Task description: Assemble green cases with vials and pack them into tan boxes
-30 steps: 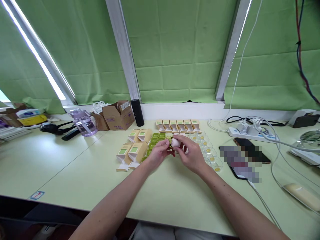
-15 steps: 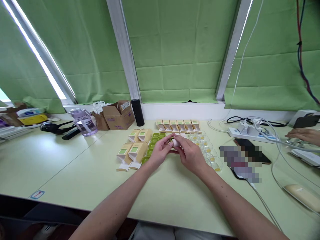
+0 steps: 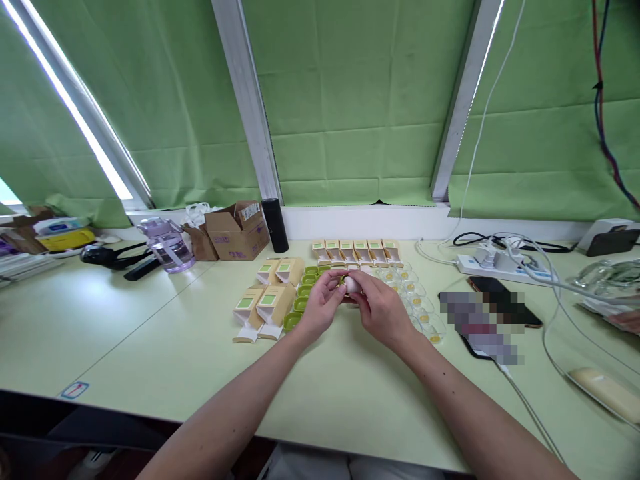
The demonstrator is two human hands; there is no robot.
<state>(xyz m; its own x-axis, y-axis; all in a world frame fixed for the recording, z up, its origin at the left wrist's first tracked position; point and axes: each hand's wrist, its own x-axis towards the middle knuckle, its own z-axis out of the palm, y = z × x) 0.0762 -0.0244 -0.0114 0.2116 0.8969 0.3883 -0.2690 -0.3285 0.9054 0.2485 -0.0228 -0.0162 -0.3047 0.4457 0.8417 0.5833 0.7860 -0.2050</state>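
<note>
Both hands meet over the middle of the table. My left hand (image 3: 320, 308) has its fingers closed round a small green and white item (image 3: 352, 285), and my right hand (image 3: 384, 308) pinches the same item from the other side. Fingers hide much of it. Just left of the hands are green trays (image 3: 301, 304), and beyond them several cream boxes (image 3: 273, 305) with green labels and open flaps. Clear plastic cups (image 3: 423, 316) with yellow centres lie to the right. A row of small open boxes (image 3: 362, 253) stands behind the hands.
A brown carton (image 3: 237, 233), a black cylinder (image 3: 275, 225) and a purple bottle (image 3: 167, 245) stand at the back left. On the right are a power strip (image 3: 505, 268), a black phone (image 3: 501, 298), white cables and a cream mouse (image 3: 607, 393).
The other person's hand at the right edge has left the view, and the clear plastic there has shifted. My hands have barely moved.
</note>
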